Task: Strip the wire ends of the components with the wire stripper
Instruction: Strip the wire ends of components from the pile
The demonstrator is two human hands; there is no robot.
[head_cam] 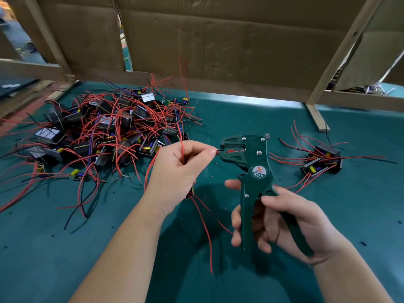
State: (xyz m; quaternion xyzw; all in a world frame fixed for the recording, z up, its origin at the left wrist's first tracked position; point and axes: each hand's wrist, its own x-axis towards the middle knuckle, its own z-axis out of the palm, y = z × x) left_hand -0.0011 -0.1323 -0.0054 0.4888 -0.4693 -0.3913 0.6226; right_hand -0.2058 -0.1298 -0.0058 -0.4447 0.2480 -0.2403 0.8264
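Observation:
My right hand grips the handles of a dark green wire stripper marked W01A, held upright with its jaws pointing left. My left hand pinches a wire between thumb and forefinger. The wire's dark tip reaches into the stripper's jaws. More red wires hang below the left hand from a component that the hand mostly hides. A large tangled pile of black components with red and black wires lies at the left.
A small group of components with red wires lies to the right of the stripper. The teal table cover carries tiny scraps of insulation. A cardboard wall on a wooden frame closes off the back, with a wooden foot at right.

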